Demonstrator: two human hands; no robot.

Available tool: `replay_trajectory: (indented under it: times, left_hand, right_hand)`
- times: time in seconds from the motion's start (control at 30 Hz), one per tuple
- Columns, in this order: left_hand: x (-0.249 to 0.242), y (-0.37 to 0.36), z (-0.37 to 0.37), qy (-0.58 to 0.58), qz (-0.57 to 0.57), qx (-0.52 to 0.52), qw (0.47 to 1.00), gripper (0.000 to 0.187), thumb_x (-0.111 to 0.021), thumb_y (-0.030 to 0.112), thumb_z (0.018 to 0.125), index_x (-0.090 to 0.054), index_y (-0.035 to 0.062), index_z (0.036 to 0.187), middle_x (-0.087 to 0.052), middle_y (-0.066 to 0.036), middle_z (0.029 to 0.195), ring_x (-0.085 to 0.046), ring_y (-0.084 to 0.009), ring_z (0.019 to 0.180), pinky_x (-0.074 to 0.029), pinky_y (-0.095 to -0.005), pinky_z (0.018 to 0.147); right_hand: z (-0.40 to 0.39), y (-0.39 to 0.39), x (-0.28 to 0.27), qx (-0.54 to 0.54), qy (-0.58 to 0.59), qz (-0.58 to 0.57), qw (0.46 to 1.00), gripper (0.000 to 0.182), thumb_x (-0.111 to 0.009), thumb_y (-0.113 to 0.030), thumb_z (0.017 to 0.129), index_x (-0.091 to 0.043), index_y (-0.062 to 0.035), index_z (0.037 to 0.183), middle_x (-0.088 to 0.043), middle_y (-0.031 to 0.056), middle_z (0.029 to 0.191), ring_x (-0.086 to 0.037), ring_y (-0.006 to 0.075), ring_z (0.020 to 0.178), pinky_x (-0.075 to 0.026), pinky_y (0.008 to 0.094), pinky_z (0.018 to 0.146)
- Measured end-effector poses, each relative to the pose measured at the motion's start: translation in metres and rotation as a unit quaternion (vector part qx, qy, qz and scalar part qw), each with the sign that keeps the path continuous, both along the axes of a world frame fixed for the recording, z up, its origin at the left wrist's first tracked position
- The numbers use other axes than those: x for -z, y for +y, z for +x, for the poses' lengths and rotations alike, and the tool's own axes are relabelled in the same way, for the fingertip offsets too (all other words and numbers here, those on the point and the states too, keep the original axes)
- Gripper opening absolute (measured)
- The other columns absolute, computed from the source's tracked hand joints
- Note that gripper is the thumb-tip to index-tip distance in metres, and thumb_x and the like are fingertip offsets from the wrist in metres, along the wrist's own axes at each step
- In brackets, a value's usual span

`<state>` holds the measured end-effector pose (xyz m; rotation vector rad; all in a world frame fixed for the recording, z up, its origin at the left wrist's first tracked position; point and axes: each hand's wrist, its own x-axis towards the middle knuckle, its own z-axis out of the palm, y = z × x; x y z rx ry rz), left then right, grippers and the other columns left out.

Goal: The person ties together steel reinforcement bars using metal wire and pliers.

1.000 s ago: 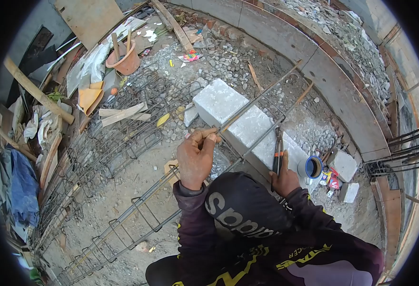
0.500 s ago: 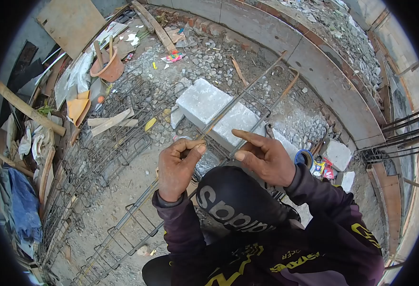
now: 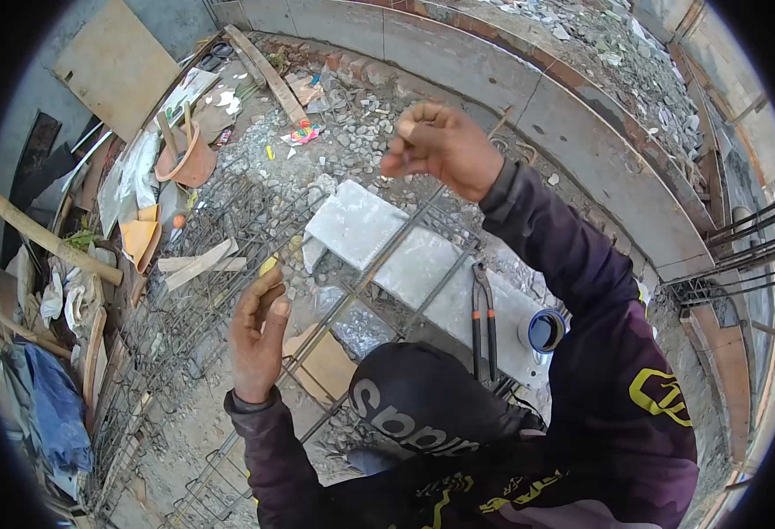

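My left hand (image 3: 259, 339) is raised on the left side of the rebar cage (image 3: 356, 286), fingers loosely extended and thumb apart, with nothing visible in it. My right hand (image 3: 444, 150) is lifted over the far end of the cage. Its fingers are curled towards the thumb in a pinch; what they hold, if anything, is too small to make out. The cage runs diagonally across pale concrete blocks (image 3: 422, 264). On the blocks lie pincers (image 3: 482, 322) with black and orange handles, beside a round blue-rimmed container (image 3: 543, 331).
More rebar cages (image 3: 202, 264) lie to the left, with wood offcuts (image 3: 200, 264) on them. A bucket (image 3: 189, 163) with sticks stands further back. Gravel and rubble cover the ground, bounded by a low curved wall (image 3: 493, 84). Cardboard (image 3: 318, 363) lies under the cage near my knee.
My hands were close together over the cage. The right has moved up and away; the left has moved left and down, its fingers opening. The pincers now show fully.
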<state>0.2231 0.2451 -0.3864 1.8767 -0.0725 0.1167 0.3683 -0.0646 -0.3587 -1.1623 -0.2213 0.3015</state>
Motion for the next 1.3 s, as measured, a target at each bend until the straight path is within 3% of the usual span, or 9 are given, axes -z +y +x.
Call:
replay_trajectory:
  times: [0.1, 0.2, 0.27, 0.37, 0.43, 0.47, 0.5, 1.17, 1.3]
  left_hand:
    - [0.016, 0.114, -0.01, 0.13, 0.171, -0.008, 0.977, 0.036, -0.064, 0.019, 0.093, -0.061, -0.0038, 0.12, -0.065, -0.012, 0.111, -0.062, -0.0191, 0.1, -0.048, -0.0326, 0.09]
    - [0.029, 0.176, -0.057, 0.211, 0.235, -0.067, 0.946, 0.035, -0.065, 0.02, 0.092, -0.063, -0.0025, 0.118, -0.067, -0.012, 0.104, -0.063, -0.0168, 0.097, -0.049, -0.0317, 0.088]
    - [0.05, 0.202, -0.089, 0.244, 0.267, -0.076, 0.929, 0.035, -0.066, 0.02, 0.09, -0.063, -0.0008, 0.118, -0.068, -0.014, 0.1, -0.065, -0.0188, 0.094, -0.051, -0.0337, 0.085]
    - [0.072, 0.214, -0.139, 0.283, 0.346, -0.128, 0.885, 0.037, -0.07, 0.023, 0.084, -0.065, 0.0051, 0.116, -0.068, -0.018, 0.104, -0.068, -0.0286, 0.09, -0.054, -0.0376, 0.077]
    - [0.097, 0.21, -0.158, 0.239, 0.443, -0.078, 0.861, 0.043, -0.068, 0.028, 0.085, -0.062, 0.0077, 0.121, -0.063, -0.017, 0.109, -0.061, -0.0343, 0.099, -0.05, -0.043, 0.087]
    - [0.105, 0.2, -0.159, 0.266, 0.477, -0.059, 0.835, 0.047, -0.068, 0.03, 0.084, -0.058, 0.0113, 0.127, -0.06, -0.016, 0.114, -0.057, -0.0345, 0.108, -0.047, -0.0438, 0.092]
    - [0.118, 0.195, -0.156, 0.284, 0.496, -0.03, 0.82, 0.05, -0.067, 0.032, 0.084, -0.056, 0.013, 0.13, -0.059, -0.014, 0.118, -0.054, -0.0339, 0.112, -0.046, -0.0445, 0.094]
    - [0.142, 0.139, -0.099, 0.296, 0.562, 0.123, 0.763, 0.066, -0.069, 0.036, 0.083, -0.044, 0.0118, 0.139, -0.062, -0.011, 0.115, -0.06, -0.0307, 0.107, -0.054, -0.043, 0.082]
    - [0.138, 0.14, -0.113, 0.235, 0.619, 0.094, 0.743, 0.065, -0.066, 0.021, 0.082, -0.041, 0.0102, 0.141, -0.055, -0.01, 0.113, -0.056, -0.0282, 0.106, -0.056, -0.039, 0.075]
  right_hand:
    - [0.1, -0.135, 0.019, 0.104, 0.053, -0.357, 0.927, 0.032, -0.042, -0.004, 0.094, -0.051, 0.0013, 0.125, -0.05, 0.0005, 0.075, -0.042, 0.0053, 0.054, -0.046, 0.0234, 0.049]
    - [0.182, -0.267, 0.121, 0.149, -0.22, -0.729, 0.631, 0.036, -0.058, -0.011, 0.086, -0.062, -0.0103, 0.121, -0.068, 0.0174, 0.102, -0.067, 0.032, 0.088, -0.054, 0.0395, 0.079]
    - [0.173, -0.279, 0.132, 0.136, -0.153, -0.796, 0.57, 0.04, -0.061, -0.005, 0.079, -0.066, -0.0112, 0.118, -0.064, 0.0236, 0.114, -0.06, 0.0395, 0.109, -0.048, 0.0446, 0.094]
    - [0.202, -0.318, 0.187, 0.024, -0.183, -0.742, 0.644, 0.058, -0.05, 0.011, 0.074, -0.054, -0.0034, 0.13, -0.064, 0.0228, 0.117, -0.061, 0.0361, 0.11, -0.049, 0.04, 0.097]
    - [0.272, -0.392, 0.277, 0.02, 0.067, -0.488, 0.87, 0.048, -0.047, 0.003, 0.086, -0.05, 0.0013, 0.134, -0.062, 0.0178, 0.124, -0.063, 0.0261, 0.107, -0.05, 0.0369, 0.096]
    - [0.275, -0.387, 0.262, -0.091, -0.206, -0.758, 0.612, 0.044, -0.043, -0.016, 0.097, -0.048, 0.0003, 0.137, -0.061, 0.0182, 0.126, -0.062, 0.0281, 0.109, -0.049, 0.0409, 0.095]
    - [0.256, -0.394, 0.244, -0.055, -0.237, -0.811, 0.532, 0.044, -0.043, -0.017, 0.097, -0.048, 0.0005, 0.136, -0.061, 0.0186, 0.125, -0.062, 0.0284, 0.108, -0.049, 0.0409, 0.095]
    - [0.228, -0.385, 0.204, -0.045, -0.283, -0.807, 0.517, 0.047, -0.04, -0.03, 0.099, -0.055, 0.0061, 0.125, -0.063, 0.028, 0.113, -0.062, 0.0328, 0.106, -0.045, 0.0383, 0.092]
    - [0.231, -0.352, 0.227, -0.013, -0.248, -0.69, 0.68, 0.043, -0.041, -0.029, 0.099, -0.06, 0.0051, 0.117, -0.064, 0.0253, 0.115, -0.061, 0.0342, 0.109, -0.045, 0.0383, 0.096]
